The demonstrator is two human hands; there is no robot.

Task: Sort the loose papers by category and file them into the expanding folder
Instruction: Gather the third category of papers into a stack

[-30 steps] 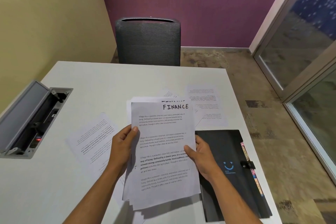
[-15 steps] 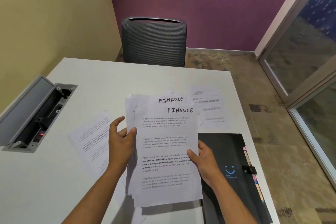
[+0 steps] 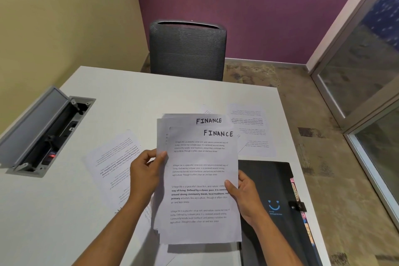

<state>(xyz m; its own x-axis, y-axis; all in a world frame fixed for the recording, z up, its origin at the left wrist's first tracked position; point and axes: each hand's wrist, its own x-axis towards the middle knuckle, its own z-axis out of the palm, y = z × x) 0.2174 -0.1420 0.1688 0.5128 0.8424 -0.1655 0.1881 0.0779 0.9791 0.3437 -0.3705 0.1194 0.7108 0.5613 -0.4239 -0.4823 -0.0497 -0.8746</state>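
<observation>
Fanning apart in the head view, the thin stack of white printed sheets is now showing two handwritten FINANCE headings, where a second ago only the front heading was fully readable and the one behind was peeking out; the sheet behind is being slid up and to the left of the front one. The left hand is pinching the stack's left edge, thumb on the front face and fingers curled behind, having closed again after its fingers were briefly spread half a second ago. The right hand is pinching the right edge, thumb pressing on the bold paragraph. The stack is being held above the white rectangular table, just left of the black expanding folder with coloured side tabs, which is lying closed, its clasp seemingly fastened. Matching headings are suggesting one category is being confirmed, so filing is probably waiting on opening the folder. Other loose printed sheets are lying flat on the table, unsorted
</observation>
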